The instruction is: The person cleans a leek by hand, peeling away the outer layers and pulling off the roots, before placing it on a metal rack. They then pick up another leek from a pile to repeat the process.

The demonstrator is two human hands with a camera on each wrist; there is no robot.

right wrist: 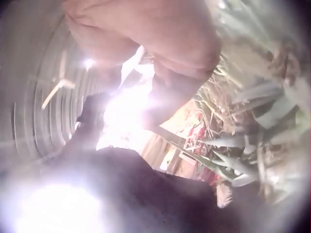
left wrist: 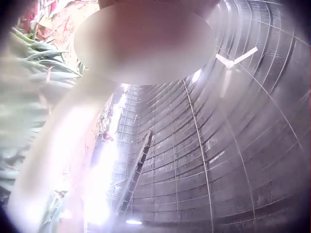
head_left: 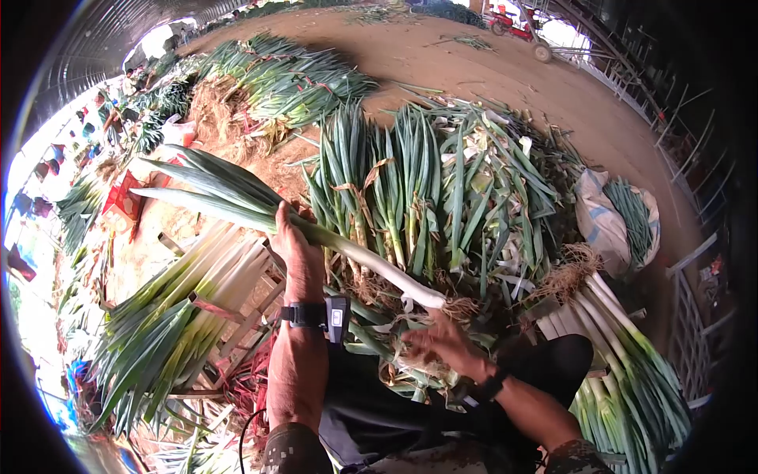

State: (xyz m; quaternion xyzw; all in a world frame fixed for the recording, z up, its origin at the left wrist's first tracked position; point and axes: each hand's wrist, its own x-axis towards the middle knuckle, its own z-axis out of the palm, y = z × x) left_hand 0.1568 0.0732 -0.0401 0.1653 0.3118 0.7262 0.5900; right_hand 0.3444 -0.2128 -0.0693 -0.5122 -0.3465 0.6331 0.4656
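My left hand point(head_left: 297, 251) grips a long green onion point(head_left: 377, 264) around its middle. Its green leaves fan out to the upper left, and the white stalk slopes down to the right, ending in a tuft of roots point(head_left: 461, 308). In the left wrist view the pale stalk point(left wrist: 53, 145) runs blurred below the hand. My right hand point(head_left: 448, 346) is just below the root end, its fingers spread and loosely bent, with the index finger close to the stalk's base. Glare washes out part of the right wrist view around the fingers point(right wrist: 170, 36).
White-stalked green onions point(head_left: 170, 304) lie on a wooden rack at left. Another bunch point(head_left: 624, 355) rests at right. Upright onions point(head_left: 375, 178) and a heap of leaf trimmings point(head_left: 497, 189) stand ahead. A white sack point(head_left: 598, 209) sits beyond, right.
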